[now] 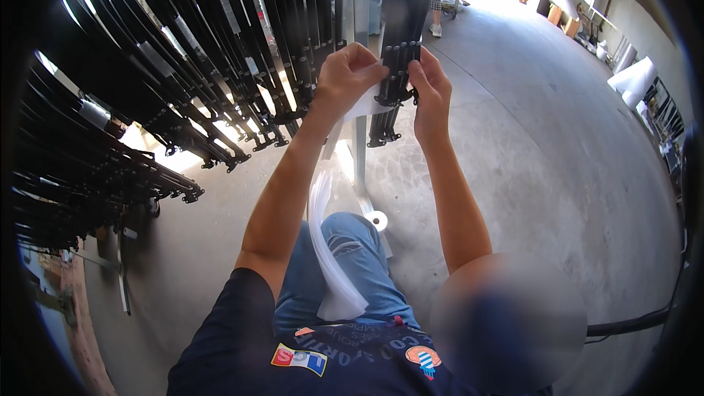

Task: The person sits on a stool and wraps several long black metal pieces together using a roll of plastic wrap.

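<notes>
A bundle of slim black bars (402, 55) hangs in front of me, with small fittings at the lower ends. Behind those ends curves a thin white strip (369, 105) that looks like foam sheet. My left hand (348, 77) is closed at the bundle's left side, thumb and fingers pinched on the strip. On the other side, my right hand (431, 88) is closed, its thumb and fingers gripping the bundle's right edge; whether it also pinches the strip is hidden. More white strips (326, 257) lie in a loose sheaf over my lap.
Many black bars (191, 44) hang in rows at the left, some with pale wraps. A metal post (360, 95) stands behind my hands. A white roll (377, 221) sits by my knee on the concrete floor (528, 176). Another person's leg (436, 18) shows far off.
</notes>
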`<state>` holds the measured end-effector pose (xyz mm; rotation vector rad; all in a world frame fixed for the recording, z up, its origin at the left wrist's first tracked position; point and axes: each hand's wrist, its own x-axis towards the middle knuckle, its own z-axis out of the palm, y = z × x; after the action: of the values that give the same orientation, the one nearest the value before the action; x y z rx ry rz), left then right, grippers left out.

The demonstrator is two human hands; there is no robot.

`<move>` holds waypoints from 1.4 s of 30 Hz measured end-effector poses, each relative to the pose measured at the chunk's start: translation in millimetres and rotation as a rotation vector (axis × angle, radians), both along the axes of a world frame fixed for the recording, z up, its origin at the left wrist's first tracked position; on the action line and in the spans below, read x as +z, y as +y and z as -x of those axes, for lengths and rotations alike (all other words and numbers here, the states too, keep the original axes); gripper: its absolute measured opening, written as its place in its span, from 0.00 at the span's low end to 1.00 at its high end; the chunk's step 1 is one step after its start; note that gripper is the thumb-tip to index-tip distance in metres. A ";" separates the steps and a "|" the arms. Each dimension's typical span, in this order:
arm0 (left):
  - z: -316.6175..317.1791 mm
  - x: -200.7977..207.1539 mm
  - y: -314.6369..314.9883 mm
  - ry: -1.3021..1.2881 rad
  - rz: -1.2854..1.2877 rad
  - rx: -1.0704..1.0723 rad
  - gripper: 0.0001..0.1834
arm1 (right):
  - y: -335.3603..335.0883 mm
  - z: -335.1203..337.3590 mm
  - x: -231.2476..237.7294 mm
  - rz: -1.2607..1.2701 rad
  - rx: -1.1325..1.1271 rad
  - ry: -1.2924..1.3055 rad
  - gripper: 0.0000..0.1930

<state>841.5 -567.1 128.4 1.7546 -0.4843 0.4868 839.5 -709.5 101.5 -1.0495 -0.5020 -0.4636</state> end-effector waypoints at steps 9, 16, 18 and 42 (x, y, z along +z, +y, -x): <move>8.1 4.2 4.2 -0.021 -0.045 0.009 0.07 | -22.2 -22.8 29.8 0.195 0.457 0.023 0.08; 7.4 -1.2 -0.6 -0.052 -0.012 0.013 0.08 | -24.6 -27.3 43.8 0.431 0.301 -0.027 0.10; 6.9 -2.6 -4.5 -0.042 0.046 0.007 0.10 | -27.5 -27.4 45.8 0.454 0.264 -0.019 0.10; 59.3 -26.5 -57.4 -0.199 0.079 0.490 0.06 | 3.7 -21.6 37.5 0.306 0.152 -0.026 0.12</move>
<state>782.2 -624.5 101.9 1.7542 -0.1620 1.0194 861.2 -705.8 139.0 -1.2886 -0.6856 -0.2709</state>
